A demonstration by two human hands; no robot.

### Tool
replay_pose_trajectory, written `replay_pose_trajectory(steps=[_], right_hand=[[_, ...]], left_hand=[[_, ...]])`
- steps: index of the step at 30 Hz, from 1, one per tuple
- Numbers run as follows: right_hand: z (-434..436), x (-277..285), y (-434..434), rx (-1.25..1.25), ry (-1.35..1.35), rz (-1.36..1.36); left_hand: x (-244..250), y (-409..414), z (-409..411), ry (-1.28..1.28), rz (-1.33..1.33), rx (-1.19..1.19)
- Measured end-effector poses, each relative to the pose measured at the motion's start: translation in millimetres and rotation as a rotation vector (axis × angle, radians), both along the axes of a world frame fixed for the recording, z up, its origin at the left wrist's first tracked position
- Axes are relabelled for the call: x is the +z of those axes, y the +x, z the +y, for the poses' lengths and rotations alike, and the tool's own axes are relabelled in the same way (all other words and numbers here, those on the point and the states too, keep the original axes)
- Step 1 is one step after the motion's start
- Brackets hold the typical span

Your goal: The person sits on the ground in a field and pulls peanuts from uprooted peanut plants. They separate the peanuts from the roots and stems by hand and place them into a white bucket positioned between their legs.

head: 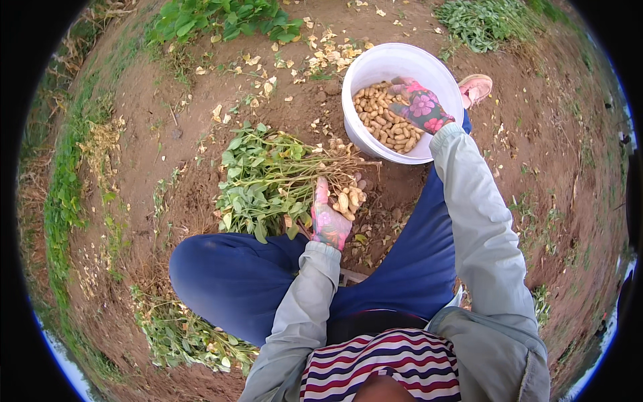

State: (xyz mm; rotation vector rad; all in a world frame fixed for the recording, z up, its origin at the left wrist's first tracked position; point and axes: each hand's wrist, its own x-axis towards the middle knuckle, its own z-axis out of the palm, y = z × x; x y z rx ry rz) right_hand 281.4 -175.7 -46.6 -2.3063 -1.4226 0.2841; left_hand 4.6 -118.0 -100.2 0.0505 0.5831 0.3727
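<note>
My left hand (330,221), in a floral-patterned glove, grips a bunch of uprooted peanut plants (271,173) near the root end. Its thumb lies across the stems, and a cluster of peanut pods (350,200) hangs beside the fingers. The leafy tops point left, over my bent knee. Inside a white plastic bucket (354,123), my gloved right hand (419,104) is over a heap of loose peanuts (384,120). Its thumb and fingers are spread apart; the palm side is hidden from view.
Pulled plants (186,331) lie on the soil behind my bent knee, and another leafy heap (485,22) sits at the upper right. A green growing plant (226,20) stands at the top. Dry yellow leaves (331,55) litter the ground. My pink shoe (476,88) is beside the bucket.
</note>
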Motion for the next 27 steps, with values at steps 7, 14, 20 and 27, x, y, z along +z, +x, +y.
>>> replay_pose_trajectory(steps=[7,14,20,27], right_hand=[[-12.9,81.3,-117.4,-0.27,0.335,0.71],[-36.2,-10.6,-209.9,-0.245,0.288,0.163],[-32.2,-21.6,-218.3,-0.431,0.344,0.498],[-36.8,-21.6,-242.1,-0.519,0.396,0.597]], left_hand=[[-9.7,-8.5,2.9,0.221,-0.169,-0.007],[-37.7,-13.1,-4.4,0.192,0.074,-0.133],[-40.1,-11.0,-14.7,0.269,0.208,-0.123],[-1.0,-11.5,-22.9,0.276,0.095,-0.074]])
